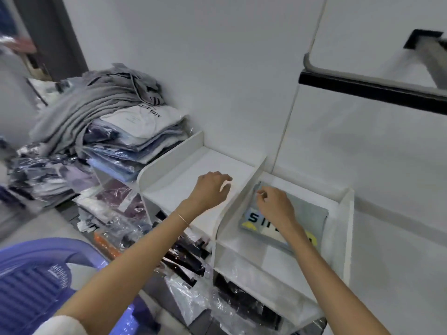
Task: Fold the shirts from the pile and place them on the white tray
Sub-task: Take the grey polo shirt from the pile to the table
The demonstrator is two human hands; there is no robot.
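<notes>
A folded grey shirt [300, 213] with a black, white and yellow print lies flat in the right compartment of the white tray [169, 158]. My right hand [274, 205] rests on the shirt, and its curled fingers pinch the cloth near the far left corner, next to the upright divider [244, 194]. On the other side of that divider, my left hand [210, 189] hovers over the bare middle compartment with loosely curled fingers and holds nothing. The pile of grey shirts [96, 105] lies crumpled on a stack of bagged clothes to the left.
Bagged clothes [135, 151] are stacked left of the tray, and more plastic-wrapped garments [188, 259] fill the shelves below it. A blue plastic chair [41, 274] stands at the lower left. White walls close in behind and to the right.
</notes>
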